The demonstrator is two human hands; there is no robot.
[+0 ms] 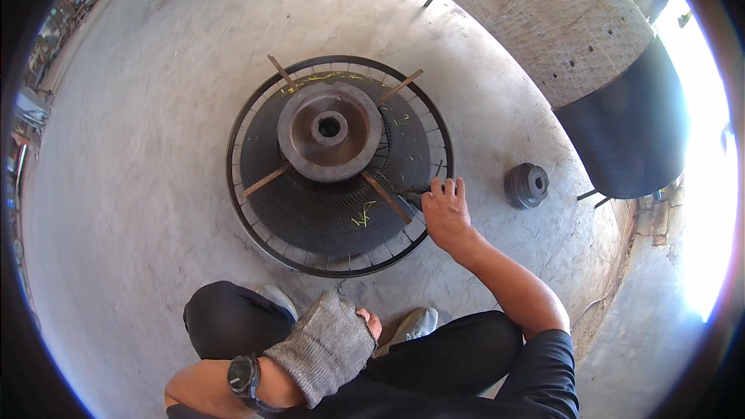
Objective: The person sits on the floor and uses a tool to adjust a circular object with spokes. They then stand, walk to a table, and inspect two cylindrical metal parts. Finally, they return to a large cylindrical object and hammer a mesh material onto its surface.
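A large thin-rimmed wheel (310, 271) with many fine spokes lies on the floor before me. On it is a dark ribbed disc (310, 221), with a heavy brown metal hub (291, 128) on top, a round hole in its middle. My right hand (446, 209) is at the wheel's right edge, its fingers closed on a dark slim tool (413, 191) whose kind I cannot make out. In my lap, my left hand (371, 322) is curled, mostly covered by a grey knitted cloth (330, 345); whatever it grips is hidden.
Rusty flat bars (386, 197) stick out around the hub. Yellow scraps (362, 215) lie on the disc. A small dark metal coupling (526, 185) sits on the concrete floor to the right. A worn bench-like seat (559, 31) stands at the upper right. Clutter lines the far left.
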